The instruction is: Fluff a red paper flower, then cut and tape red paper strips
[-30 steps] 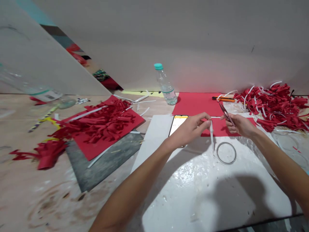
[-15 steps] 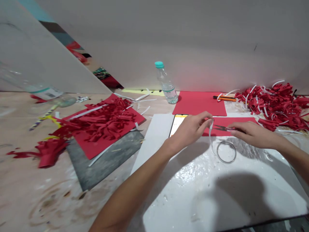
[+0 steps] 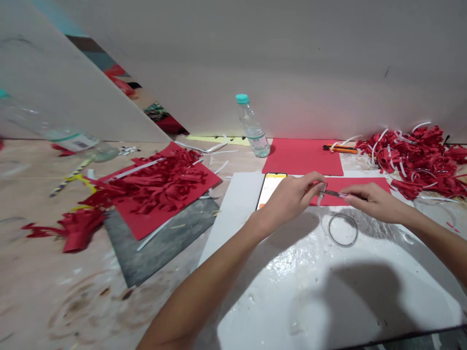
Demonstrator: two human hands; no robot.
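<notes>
In the head view, my left hand [image 3: 299,192] pinches a narrow white strip [image 3: 320,200] that hangs toward the white board. My right hand [image 3: 368,200] is closed around small dark-bladed scissors [image 3: 331,193]. Their blades are together, with the tips at the strip just below my left fingertips. Under both hands lies a red sheet [image 3: 357,185] along the far side of the white board [image 3: 284,291]. A thin ring of wire [image 3: 343,230] rests on the board below the scissors.
A phone [image 3: 272,187] lies beside my left hand. Behind are a water bottle [image 3: 258,138], another red sheet [image 3: 302,158] and an orange cutter [image 3: 341,149]. Cut red fringes [image 3: 404,158] are heaped at right, with more red strips [image 3: 153,180] at left near a grey sheet [image 3: 164,243].
The scissors' blades, apart before, have come together at the white strip. My left hand has shifted slightly right, and the whole view has moved a little.
</notes>
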